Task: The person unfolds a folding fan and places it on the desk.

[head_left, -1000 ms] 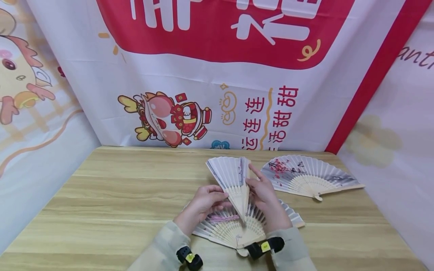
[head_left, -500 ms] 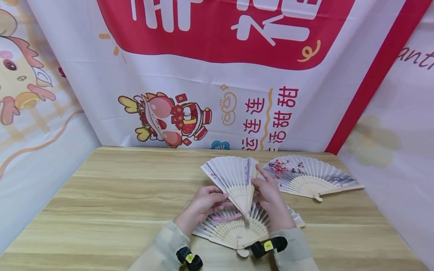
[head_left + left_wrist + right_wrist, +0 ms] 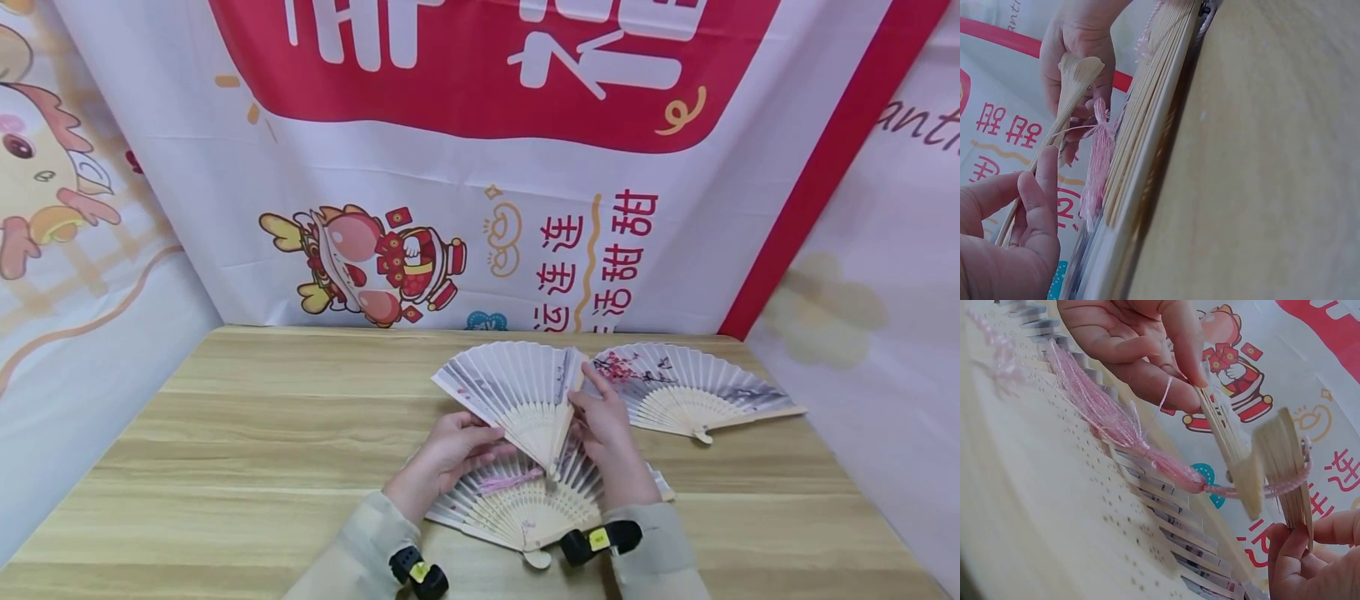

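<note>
Between both hands a folding fan with white pleats and pale ribs is held partly spread, pivot end toward the person. My left hand pinches its left edge between thumb and fingers. The right hand grips the right guard, with the index finger stretched along it. From the held fan's pivot a pink tassel hangs on a cord and drapes over a second fan, which lies spread on the table underneath. In the left wrist view, the held fan's ribs show edge-on.
At the back right a third fan lies spread, with red blossoms on grey-white pleats. The wooden table meets a printed cloth backdrop behind, with more cloth at both sides. Black straps circle both sleeved wrists.
The held fan has spread wider. My right hand has moved rightward with its guard, and the left edge has swung a little left. The left hand and the fans on the table stay put.
</note>
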`<state>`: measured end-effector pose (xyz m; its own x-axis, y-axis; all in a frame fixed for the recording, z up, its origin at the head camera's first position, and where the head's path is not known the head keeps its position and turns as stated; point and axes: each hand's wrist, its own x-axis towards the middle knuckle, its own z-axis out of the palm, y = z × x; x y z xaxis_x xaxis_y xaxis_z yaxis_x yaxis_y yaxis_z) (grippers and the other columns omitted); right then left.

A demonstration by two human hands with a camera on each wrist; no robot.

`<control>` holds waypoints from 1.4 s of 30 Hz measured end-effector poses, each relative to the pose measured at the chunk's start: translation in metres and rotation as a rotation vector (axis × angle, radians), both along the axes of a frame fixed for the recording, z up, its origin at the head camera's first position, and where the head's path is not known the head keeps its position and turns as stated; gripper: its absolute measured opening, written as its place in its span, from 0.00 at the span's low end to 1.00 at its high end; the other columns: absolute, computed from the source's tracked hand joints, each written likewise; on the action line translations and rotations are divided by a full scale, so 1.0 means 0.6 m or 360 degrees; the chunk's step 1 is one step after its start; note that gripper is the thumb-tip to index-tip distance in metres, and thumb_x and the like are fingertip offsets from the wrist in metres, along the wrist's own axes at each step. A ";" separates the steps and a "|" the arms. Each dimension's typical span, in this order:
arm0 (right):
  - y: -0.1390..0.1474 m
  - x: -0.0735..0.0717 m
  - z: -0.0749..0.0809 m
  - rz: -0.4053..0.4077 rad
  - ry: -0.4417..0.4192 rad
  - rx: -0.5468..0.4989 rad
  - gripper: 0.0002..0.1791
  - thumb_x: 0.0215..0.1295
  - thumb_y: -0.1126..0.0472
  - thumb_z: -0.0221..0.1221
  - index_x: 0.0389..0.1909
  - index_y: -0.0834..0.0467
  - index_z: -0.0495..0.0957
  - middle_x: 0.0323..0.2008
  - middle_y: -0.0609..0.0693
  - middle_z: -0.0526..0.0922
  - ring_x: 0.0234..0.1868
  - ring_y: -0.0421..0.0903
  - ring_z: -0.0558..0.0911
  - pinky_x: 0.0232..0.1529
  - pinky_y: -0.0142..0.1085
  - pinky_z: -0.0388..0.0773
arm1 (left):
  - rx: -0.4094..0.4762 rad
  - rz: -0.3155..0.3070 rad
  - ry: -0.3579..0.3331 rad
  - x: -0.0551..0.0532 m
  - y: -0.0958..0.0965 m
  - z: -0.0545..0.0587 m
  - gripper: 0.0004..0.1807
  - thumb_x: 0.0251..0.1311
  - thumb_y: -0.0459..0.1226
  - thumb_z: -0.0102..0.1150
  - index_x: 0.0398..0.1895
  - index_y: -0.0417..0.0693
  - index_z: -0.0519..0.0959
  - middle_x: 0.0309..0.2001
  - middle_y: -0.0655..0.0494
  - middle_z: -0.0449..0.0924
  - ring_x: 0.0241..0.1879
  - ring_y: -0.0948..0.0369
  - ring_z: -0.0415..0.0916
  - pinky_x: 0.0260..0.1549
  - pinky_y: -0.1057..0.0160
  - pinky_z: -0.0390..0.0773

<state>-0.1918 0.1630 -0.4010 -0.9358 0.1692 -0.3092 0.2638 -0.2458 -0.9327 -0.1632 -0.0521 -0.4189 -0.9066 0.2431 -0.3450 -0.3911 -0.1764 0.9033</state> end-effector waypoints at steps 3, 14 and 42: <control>0.003 0.000 -0.001 -0.0035 0.0001 -0.0003 0.38 0.68 0.72 0.52 0.76 0.45 0.59 0.46 0.49 0.74 0.22 0.34 0.68 0.23 0.24 0.65 | 0.0020 -0.0002 0.0000 0.000 0.000 0.000 0.18 0.64 0.30 0.60 0.55 0.33 0.72 0.37 0.52 0.86 0.34 0.62 0.86 0.29 0.74 0.80; 0.008 -0.003 -0.008 -0.0180 -0.0012 -0.0009 0.39 0.66 0.72 0.53 0.76 0.46 0.58 0.28 0.41 0.75 0.19 0.34 0.68 0.23 0.25 0.67 | 0.0083 0.0011 0.0007 -0.001 0.002 -0.001 0.16 0.64 0.28 0.59 0.54 0.33 0.72 0.33 0.53 0.87 0.32 0.63 0.87 0.28 0.75 0.80; 0.017 -0.005 -0.007 -0.0422 0.0059 -0.0073 0.41 0.64 0.75 0.51 0.77 0.52 0.53 0.55 0.52 0.71 0.26 0.34 0.73 0.29 0.25 0.73 | 0.0151 0.0138 0.0056 -0.003 0.001 -0.004 0.21 0.62 0.27 0.61 0.59 0.34 0.72 0.39 0.51 0.87 0.35 0.61 0.87 0.33 0.72 0.83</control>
<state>-0.1947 0.1730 -0.4050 -0.8714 0.3967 -0.2885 0.1503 -0.3439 -0.9269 -0.1653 -0.0515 -0.4212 -0.9367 0.1936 -0.2919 -0.3392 -0.2932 0.8939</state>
